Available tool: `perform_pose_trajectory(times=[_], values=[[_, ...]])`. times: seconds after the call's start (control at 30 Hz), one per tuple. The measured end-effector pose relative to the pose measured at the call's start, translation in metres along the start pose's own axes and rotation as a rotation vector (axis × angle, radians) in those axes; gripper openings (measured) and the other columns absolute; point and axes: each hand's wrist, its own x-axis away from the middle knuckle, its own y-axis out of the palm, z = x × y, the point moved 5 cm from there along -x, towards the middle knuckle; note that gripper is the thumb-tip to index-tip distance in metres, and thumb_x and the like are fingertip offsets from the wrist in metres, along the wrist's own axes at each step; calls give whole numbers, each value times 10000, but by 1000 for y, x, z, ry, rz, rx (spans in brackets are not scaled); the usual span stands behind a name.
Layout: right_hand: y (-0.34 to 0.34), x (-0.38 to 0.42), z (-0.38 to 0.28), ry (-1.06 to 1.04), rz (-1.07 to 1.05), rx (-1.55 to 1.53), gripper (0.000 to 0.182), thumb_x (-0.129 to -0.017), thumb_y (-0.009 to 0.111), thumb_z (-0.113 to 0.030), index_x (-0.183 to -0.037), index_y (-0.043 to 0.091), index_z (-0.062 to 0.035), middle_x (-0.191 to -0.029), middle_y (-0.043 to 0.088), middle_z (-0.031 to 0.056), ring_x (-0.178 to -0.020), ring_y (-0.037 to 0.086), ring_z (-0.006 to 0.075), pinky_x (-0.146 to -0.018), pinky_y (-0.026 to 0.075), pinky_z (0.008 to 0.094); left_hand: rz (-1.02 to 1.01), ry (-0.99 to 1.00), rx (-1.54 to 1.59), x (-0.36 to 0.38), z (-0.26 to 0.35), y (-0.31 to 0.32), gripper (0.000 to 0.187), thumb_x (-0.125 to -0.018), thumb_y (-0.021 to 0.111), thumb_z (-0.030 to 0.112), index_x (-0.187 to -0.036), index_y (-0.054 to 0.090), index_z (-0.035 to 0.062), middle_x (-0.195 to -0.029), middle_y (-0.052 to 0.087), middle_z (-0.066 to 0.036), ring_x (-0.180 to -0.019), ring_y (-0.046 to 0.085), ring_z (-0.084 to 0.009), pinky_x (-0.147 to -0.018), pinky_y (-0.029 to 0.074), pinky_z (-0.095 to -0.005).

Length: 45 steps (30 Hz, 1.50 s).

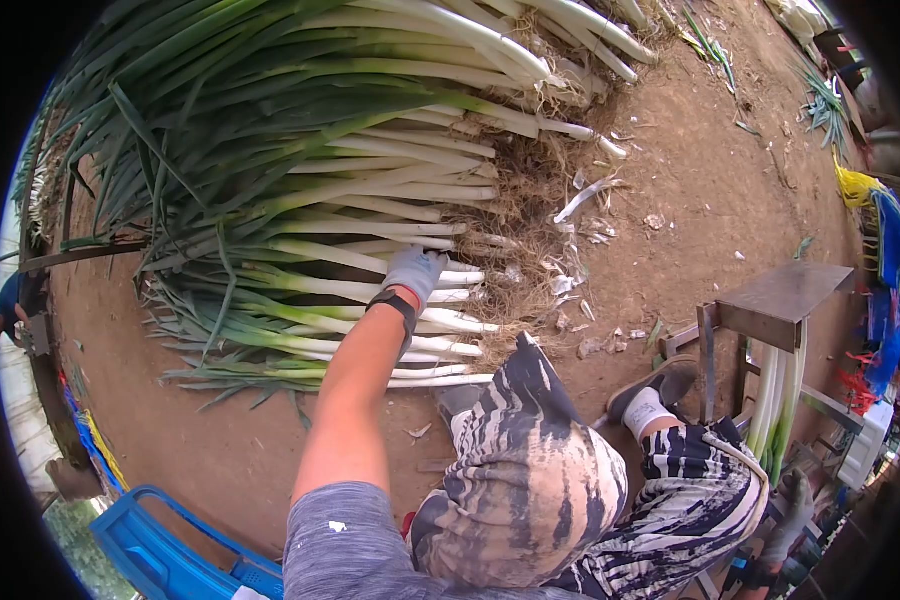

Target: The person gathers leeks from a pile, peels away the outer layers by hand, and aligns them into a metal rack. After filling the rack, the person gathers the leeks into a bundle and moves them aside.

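Many long green onions point(370, 160) lie side by side on the ground, white root ends to the right and green leaves to the left. My left hand point(415, 272), in a light glove, reaches into the lower part of the row, its fingers closed round a white stalk. My right hand point(795, 500), in a greyish glove, is low at the right edge, beside a metal stand point(785, 290). A few stalks point(776, 400) hang at that stand, just above this hand. The fingers of my right hand are too dim to make out.
Dry roots and peeled skins point(570, 290) litter the brown soil point(690, 180) beside the root ends. A blue plastic crate point(160, 545) is at the lower left. Blue and yellow cloth point(888, 240) hangs at the right. Part of another person point(12, 300) shows at the far left.
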Motion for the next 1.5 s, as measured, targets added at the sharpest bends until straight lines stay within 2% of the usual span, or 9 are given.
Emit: perform_pose_trajectory(times=[0.2, 0.37, 0.57, 0.67, 0.8, 0.9, 1.1, 1.3, 1.5], values=[[4, 6, -14, -43, 1, 22, 419, -954, 531, -360, -1165, 623, -10, -967, 656, 72, -788, 599, 111, -725, 482, 255, -9, -201, 2, -16, 6, 15, 251, -920, 474, 169, -1063, 680, 153, -1166, 633, -44, -1122, 566, -227, -921, 460, -381], [11, 10, -11, 49, 2, -143, 412, -950, 541, -366, -1155, 628, -19, -959, 652, 63, -794, 592, 109, -704, 482, 246, 212, -72, 36, 28, 15, -26, 219, -842, 534, 110, -1001, 678, 150, -1044, 648, -46, -1046, 582, -226, -876, 440, -361], [9, 10, -20, -22, -5, 12, 412, -940, 555, -379, -1152, 635, -34, -941, 648, 54, -772, 571, 98, -690, 479, 241, 258, 72, 131, 108, 18, -47, 164, -775, 586, 85, -925, 628, 136, -940, 633, -46, -934, 604, -239, -865, 445, -374], [3, 5, -5, 21, 5, 6, 416, -945, 540, -381, -1160, 634, -37, -932, 650, 55, -783, 569, 102, -708, 471, 245, 488, 227, 159, 146, 14, -51, 170, -745, 592, 74, -892, 614, 156, -901, 626, -31, -881, 606, -231, -840, 460, -370], [-3, 1, 1, 9, -12, 39, 435, -950, 523, -388, -1187, 619, -35, -946, 656, 63, -794, 573, 107, -726, 469, 253, 569, 276, 148, 169, 13, -62, 148, -746, 575, 89, -865, 603, 172, -832, 592, -18, -854, 597, -216, -810, 471, -355], [1, 4, -5, -11, -21, 18, 435, -952, 526, -384, -1197, 612, -35, -958, 658, 66, -796, 576, 107, -727, 472, 252, 637, 292, 182, 169, 13, -65, 170, -725, 602, 93, -875, 608, 173, -833, 585, -17, -851, 595, -218, -803, 468, -362], [2, 4, -2, 32, -7, -55, 419, -952, 546, -362, -1193, 609, -26, -973, 659, 68, -800, 585, 103, -724, 483, 248, 442, 271, 178, 156, 13, -50, 279, -654, 712, 154, -919, 625, 168, -858, 609, -22, -871, 600, -214, -794, 460, -368], [5, 6, -5, -15, -10, -89, 408, -952, 550, -345, -1194, 607, -21, -989, 664, 76, -844, 612, 120, -747, 497, 258, 435, 129, 197, 145, 15, -57, 523, -672, 717, 172, -1173, 567, 145, -863, 607, -43, -795, 617, -237, -718, 479, -373], [1, 3, 4, 7, -22, -95, 423, -960, 529, -359, -1205, 600, -22, -999, 662, 85, -857, 627, 136, -755, 507, 261, 541, 113, 211, 130, 23, -60, 587, -707, 683, 169, -1269, 517, 140, -885, 621, -61, -787, 621, -246, -710, 487, -384]])
